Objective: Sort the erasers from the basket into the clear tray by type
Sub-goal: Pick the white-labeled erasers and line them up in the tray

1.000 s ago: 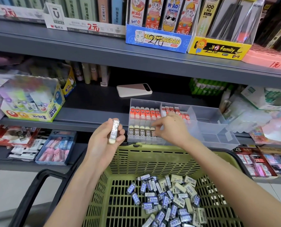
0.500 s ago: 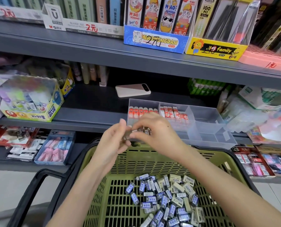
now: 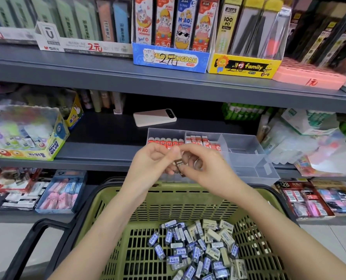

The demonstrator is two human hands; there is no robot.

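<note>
Shop shelves back the clear tray (image 3: 248,158), where both hands' fingers (image 3: 190,158) pinch one eraser (image 3: 179,165) above the basket (image 3: 168,201).

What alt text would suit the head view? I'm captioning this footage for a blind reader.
Two bare hands, the left hand and right hand, meet over a green basket, pinching a small eraser between them. Loose erasers lie heaped in the basket; behind, a clear tray on a grey shelf holds rows of red-labelled erasers.
</note>
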